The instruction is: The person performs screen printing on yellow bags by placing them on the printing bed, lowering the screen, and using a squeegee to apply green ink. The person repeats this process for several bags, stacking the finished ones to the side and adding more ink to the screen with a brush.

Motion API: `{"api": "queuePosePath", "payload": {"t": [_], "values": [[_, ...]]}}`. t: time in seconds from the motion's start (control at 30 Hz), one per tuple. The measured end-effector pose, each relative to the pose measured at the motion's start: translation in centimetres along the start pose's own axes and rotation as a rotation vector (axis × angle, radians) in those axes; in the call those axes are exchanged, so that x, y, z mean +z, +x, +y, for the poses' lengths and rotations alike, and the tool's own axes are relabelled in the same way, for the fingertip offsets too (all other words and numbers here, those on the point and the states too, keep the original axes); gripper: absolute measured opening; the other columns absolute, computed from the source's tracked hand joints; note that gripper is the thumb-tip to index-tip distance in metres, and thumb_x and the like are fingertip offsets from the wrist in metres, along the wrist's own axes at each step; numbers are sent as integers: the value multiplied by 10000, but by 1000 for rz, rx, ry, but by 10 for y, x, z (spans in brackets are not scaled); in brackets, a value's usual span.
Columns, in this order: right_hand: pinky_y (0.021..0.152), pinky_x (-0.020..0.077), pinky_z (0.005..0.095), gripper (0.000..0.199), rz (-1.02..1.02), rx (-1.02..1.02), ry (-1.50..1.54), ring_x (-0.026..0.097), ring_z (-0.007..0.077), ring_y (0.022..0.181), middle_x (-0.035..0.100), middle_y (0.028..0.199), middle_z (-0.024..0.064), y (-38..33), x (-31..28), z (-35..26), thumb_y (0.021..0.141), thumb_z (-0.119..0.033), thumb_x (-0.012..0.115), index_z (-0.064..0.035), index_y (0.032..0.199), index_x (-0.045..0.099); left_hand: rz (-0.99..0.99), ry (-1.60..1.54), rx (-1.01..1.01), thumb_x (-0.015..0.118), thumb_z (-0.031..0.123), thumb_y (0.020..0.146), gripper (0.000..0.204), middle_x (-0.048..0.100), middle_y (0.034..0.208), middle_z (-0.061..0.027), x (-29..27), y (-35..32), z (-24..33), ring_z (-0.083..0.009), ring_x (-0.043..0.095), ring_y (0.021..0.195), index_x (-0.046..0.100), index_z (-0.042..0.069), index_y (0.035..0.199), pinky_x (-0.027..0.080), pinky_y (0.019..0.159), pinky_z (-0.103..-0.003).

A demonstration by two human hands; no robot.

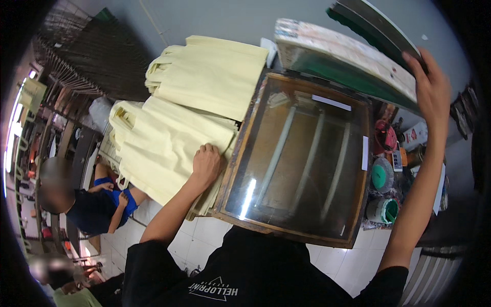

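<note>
My left hand [207, 162] rests on the near stack of pale yellow cloth tote bags [169, 140], its fingers curled on the top bag near the stack's right edge. My right hand [433, 89] is raised at the far right, fingers closed around the end of a long squeegee [371, 25] with green ink along its lower edge. Beside that hand, the end of a raised screen frame [342, 51] tilts up over the far side of a glass-topped printing table [307, 158]. Green shows on the frame's underside. No bag lies on the glass.
A second stack of bags [215, 74] lies behind the first. Right of the table are an open tub of green ink [386, 211], a green-topped round container [379, 174] and a red container [383, 134]. A seated person [97, 204] is at left, with another person below.
</note>
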State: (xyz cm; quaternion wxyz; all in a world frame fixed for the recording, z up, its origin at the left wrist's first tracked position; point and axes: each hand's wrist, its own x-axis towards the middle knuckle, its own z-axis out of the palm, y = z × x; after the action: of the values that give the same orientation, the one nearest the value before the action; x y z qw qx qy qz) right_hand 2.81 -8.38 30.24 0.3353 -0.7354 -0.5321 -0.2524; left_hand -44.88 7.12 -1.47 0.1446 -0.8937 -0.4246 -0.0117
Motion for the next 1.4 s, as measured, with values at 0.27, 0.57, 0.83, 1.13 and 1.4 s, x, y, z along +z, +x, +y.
{"api": "queuePosePath", "payload": {"t": [0.27, 0.57, 0.83, 1.13, 1.4], "values": [[759, 488, 346, 333, -3, -120, 104, 633, 218, 769, 687, 837, 175, 55, 10, 34, 936, -302, 677, 18, 1030, 678, -243, -506, -196, 625, 267, 949, 256, 728, 945, -178, -56, 36, -17, -399, 690, 834, 724, 40, 884, 563, 705, -496], [700, 489, 421, 290, -63, -64, 74, 636, 323, 721, 662, 772, 241, 84, 4, -5, 873, -252, 698, 36, 889, 674, -97, -456, 424, 434, 585, 1027, 733, 156, 1678, -249, -25, 91, 144, -360, 103, 1576, 333, 142, 1602, 49, 1257, -576], [789, 510, 487, 295, -115, -86, 41, 676, 446, 855, 693, 883, 291, 106, 5, 11, 869, -251, 694, 33, 944, 715, -120, -668, 398, 471, 706, 943, 862, 152, 1671, -271, -69, 169, 279, -471, 45, 1556, 351, 153, 1593, 48, 1247, -586], [879, 531, 471, 324, -62, -143, 120, 692, 451, 940, 701, 970, 328, 117, 12, 19, 864, -205, 691, 79, 1010, 741, -290, -581, 352, 502, 742, 908, 1000, -3, 1708, -216, -65, 232, 362, -401, -95, 1572, 198, 128, 1637, -71, 1237, -594], [892, 539, 461, 286, -124, -152, 158, 711, 417, 932, 723, 987, 301, 110, 2, 20, 882, -161, 665, 60, 1039, 755, -405, -530, 200, 555, 766, 860, 1070, -36, 1706, -221, -96, 238, 379, -450, -127, 1555, 185, 135, 1642, -72, 1174, -718]]}}
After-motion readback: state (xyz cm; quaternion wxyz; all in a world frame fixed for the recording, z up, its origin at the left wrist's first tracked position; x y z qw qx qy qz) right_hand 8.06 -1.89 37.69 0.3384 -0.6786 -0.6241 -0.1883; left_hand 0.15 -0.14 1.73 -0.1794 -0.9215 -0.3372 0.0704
